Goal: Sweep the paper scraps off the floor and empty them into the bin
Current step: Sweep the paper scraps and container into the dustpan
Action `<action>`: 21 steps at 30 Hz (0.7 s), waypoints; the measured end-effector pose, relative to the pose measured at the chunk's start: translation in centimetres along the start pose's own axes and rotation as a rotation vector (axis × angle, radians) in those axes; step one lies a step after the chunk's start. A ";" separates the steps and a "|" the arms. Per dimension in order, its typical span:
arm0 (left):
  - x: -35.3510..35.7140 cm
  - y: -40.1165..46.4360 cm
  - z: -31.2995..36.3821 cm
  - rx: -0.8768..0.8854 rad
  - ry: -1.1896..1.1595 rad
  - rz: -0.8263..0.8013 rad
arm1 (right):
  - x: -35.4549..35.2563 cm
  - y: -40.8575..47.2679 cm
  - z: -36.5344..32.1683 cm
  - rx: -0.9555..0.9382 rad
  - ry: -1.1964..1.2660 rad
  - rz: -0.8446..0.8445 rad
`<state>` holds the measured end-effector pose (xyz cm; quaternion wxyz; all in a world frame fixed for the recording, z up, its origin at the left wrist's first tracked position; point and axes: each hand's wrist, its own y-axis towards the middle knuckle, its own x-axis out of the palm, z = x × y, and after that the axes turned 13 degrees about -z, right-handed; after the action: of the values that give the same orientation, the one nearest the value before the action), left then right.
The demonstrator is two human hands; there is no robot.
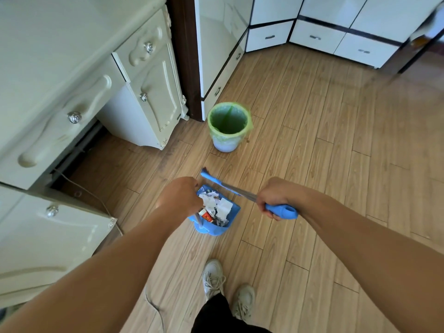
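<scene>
While the left hand (180, 197) gripped the dustpan (214, 221) holding the scraps (217, 207) and the right (272, 198) clutched the broom (281, 211), sweeping looked finished; next, carry the pan to the bin (228, 126) ahead and tip it

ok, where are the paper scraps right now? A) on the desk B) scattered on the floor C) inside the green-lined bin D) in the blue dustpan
D: the paper scraps lie piled in the blue dustpan, which the left hand holds by its handle, short of the bin, whose green liner shows no scraps inside.
</scene>
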<state>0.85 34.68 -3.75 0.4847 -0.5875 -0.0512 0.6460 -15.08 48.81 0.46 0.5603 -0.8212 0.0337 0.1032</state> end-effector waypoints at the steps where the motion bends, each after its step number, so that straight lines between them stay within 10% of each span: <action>1: 0.2 -0.2 -0.2 -0.005 -0.002 0.005 | 0.0 0.4 0.2 -0.001 0.003 0.012; 21: 1.4 -1.9 -1.1 -0.042 -0.031 0.016 | 1.7 0.3 1.9 0.019 0.191 -0.023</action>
<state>3.05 36.11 -3.83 0.4664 -0.5878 -0.0674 0.6575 -13.70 50.53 -0.81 0.5635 -0.8222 0.0786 0.0179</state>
